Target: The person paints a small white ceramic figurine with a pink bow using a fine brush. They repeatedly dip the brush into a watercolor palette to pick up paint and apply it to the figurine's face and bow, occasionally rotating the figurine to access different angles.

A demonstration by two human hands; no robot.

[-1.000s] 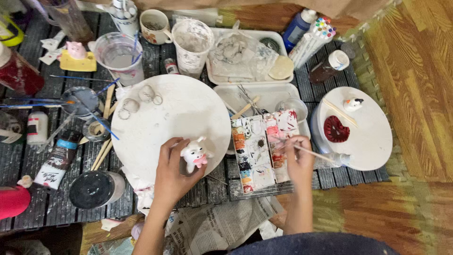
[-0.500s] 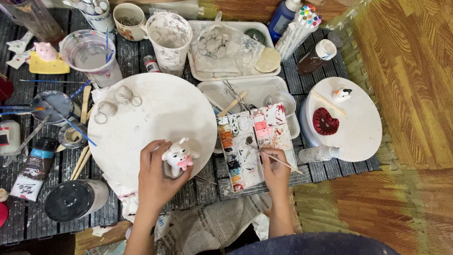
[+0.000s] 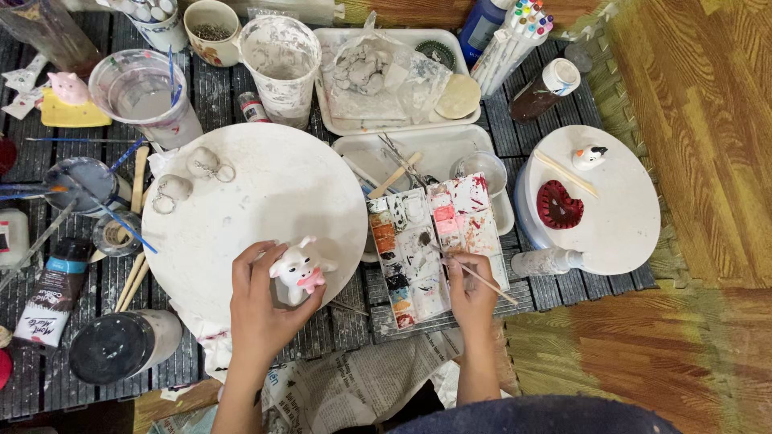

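Since the earlier frames, right hand (image 3: 470, 293), gripping the brush (image 3: 482, 279), moved onto the palette (image 3: 418, 249); left hand (image 3: 261, 301) stayed closed around the pig figure (image 3: 296, 269).

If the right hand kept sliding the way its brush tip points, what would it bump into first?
Probably nothing new: the right hand aims its thin paintbrush up-left, and the tip already seems to touch the paint palette. Beyond that lies the big white round board.

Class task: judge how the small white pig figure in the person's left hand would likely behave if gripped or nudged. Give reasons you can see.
The pig figure looks like hard painted clay, so probably stiff and breakable if dropped. The left hand wraps it easily, suggesting it is fairly light. Its rounded body might tip or roll on the white round board.
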